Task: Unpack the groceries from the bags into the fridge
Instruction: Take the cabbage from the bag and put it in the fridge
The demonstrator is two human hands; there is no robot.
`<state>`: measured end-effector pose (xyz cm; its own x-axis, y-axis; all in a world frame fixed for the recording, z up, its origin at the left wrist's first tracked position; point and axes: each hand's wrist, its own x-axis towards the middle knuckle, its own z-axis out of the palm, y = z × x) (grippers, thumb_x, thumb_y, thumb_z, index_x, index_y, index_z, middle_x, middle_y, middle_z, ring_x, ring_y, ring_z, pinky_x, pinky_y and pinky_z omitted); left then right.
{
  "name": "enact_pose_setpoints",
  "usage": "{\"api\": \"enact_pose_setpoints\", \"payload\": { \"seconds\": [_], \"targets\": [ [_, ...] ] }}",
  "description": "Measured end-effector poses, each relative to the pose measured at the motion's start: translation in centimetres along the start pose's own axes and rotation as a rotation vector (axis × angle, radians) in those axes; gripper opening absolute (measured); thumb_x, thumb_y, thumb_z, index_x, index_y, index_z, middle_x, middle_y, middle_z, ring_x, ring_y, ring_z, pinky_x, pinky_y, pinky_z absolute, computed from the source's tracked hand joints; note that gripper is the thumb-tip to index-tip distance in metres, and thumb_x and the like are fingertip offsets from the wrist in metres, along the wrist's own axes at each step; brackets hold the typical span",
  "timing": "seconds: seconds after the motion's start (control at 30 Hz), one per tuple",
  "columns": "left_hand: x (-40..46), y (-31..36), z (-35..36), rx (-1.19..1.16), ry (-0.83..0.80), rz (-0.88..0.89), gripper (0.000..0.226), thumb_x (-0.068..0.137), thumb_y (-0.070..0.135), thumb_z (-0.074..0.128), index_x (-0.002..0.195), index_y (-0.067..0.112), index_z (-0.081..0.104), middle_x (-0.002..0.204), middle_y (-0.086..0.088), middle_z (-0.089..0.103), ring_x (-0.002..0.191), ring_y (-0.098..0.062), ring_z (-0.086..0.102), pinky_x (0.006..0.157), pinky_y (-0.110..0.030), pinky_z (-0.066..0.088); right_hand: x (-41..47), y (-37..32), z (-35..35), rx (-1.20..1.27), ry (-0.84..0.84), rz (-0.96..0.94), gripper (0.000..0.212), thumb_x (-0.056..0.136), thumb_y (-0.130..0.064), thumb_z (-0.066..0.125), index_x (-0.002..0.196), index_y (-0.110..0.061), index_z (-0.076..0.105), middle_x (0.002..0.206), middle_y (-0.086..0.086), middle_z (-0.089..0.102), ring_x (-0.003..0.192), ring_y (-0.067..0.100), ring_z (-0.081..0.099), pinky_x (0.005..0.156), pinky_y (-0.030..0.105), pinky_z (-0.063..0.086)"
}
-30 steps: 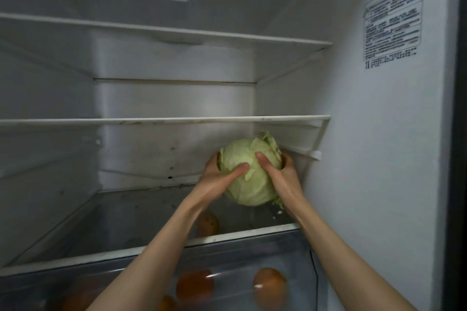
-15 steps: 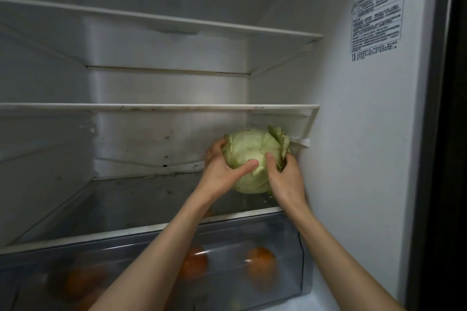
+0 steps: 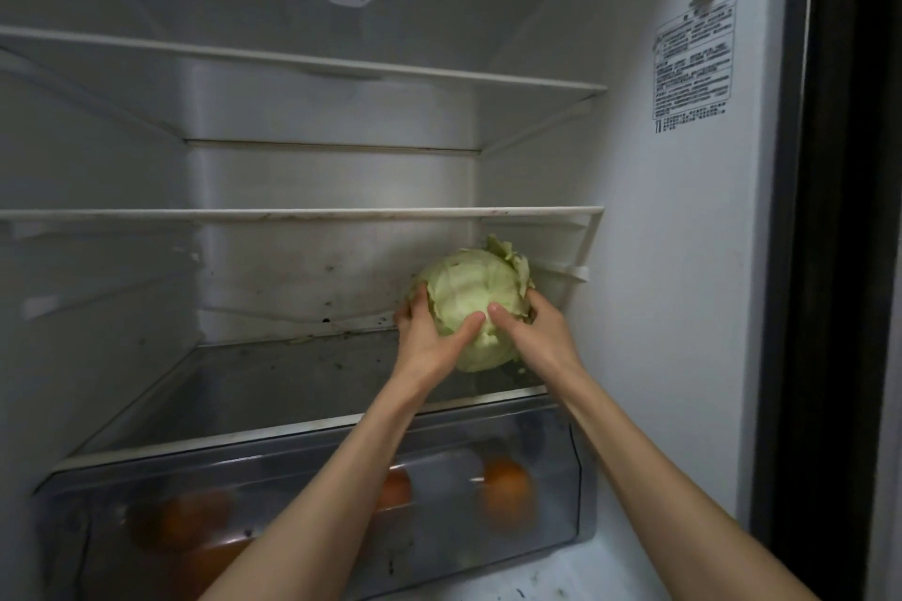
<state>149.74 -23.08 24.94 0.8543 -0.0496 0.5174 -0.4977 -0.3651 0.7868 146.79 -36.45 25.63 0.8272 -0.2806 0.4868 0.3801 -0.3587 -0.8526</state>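
The cabbage (image 3: 476, 303) looked waxy and veined, its outer leaves ragged. The glass shelf (image 3: 293, 386) beneath it was glossy but speckled with dirt. The drawer (image 3: 302, 503) was clear, shiny plastic. The fridge walls (image 3: 659, 283) were smooth matt white plastic, bearing a paper label (image 3: 693, 63).

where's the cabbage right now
In the head view the cabbage is at the right end of the fridge's lowest glass shelf, near the right wall, held between the left hand and right hand, above the crisper drawer of oranges.
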Motion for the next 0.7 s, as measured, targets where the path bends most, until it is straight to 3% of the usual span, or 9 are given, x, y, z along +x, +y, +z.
{"api": "enact_pose_setpoints", "payload": {
  "seconds": [0.2,0.3,0.5,0.7],
  "targets": [
    [1.1,0.9,1.4,0.045,0.08,0.001,0.079,0.078,0.04,0.069,0.141,0.011,0.03,0.139,-0.018,0.035,0.13,-0.03,0.03,0.104,-0.03,0.03,1.7,0.5,-0.4,0.027,-0.017,-0.005,0.048,0.084,-0.025,0.067,0.127,-0.012,0.052,0.122,0.01,0.062,0.108,0.023,0.059,0.096,0.042,0.048],
    [1.7,1.4,1.9,0.081,0.009,0.022,0.084,0.08,0.039,0.068,0.145,0.012,0.021,0.146,-0.016,0.023,0.135,-0.029,0.024,0.108,-0.029,0.025,1.5,1.6,-0.7,0.138,0.019,0.003,0.044,0.087,-0.014,0.062,0.129,-0.008,0.049,0.123,0.013,0.06,0.105,0.021,0.058,0.094,0.035,0.048],
    [1.4,1.2,1.8,0.124,-0.033,0.051,0.084,0.083,0.04,0.063,0.147,0.014,0.014,0.153,-0.012,0.011,0.14,-0.027,0.018,0.11,-0.028,0.02,0.8,1.7,-0.4,0.103,0.012,0.012,0.045,0.094,-0.017,0.051,0.138,-0.011,0.04,0.119,0.001,0.055,0.103,0.013,0.052,0.082,0.019,0.042],
    [1.2,1.3,0.3,0.162,-0.137,0.091,0.081,0.08,0.044,0.064,0.144,0.017,0.024,0.147,-0.01,0.029,0.134,-0.026,0.031,0.109,-0.033,0.029,0.3,1.0,-0.8,-0.032,0.043,0.031,0.045,0.092,-0.019,0.054,0.135,-0.01,0.044,0.129,0.01,0.056,0.114,0.024,0.054,0.089,0.025,0.042]
  ]
}}
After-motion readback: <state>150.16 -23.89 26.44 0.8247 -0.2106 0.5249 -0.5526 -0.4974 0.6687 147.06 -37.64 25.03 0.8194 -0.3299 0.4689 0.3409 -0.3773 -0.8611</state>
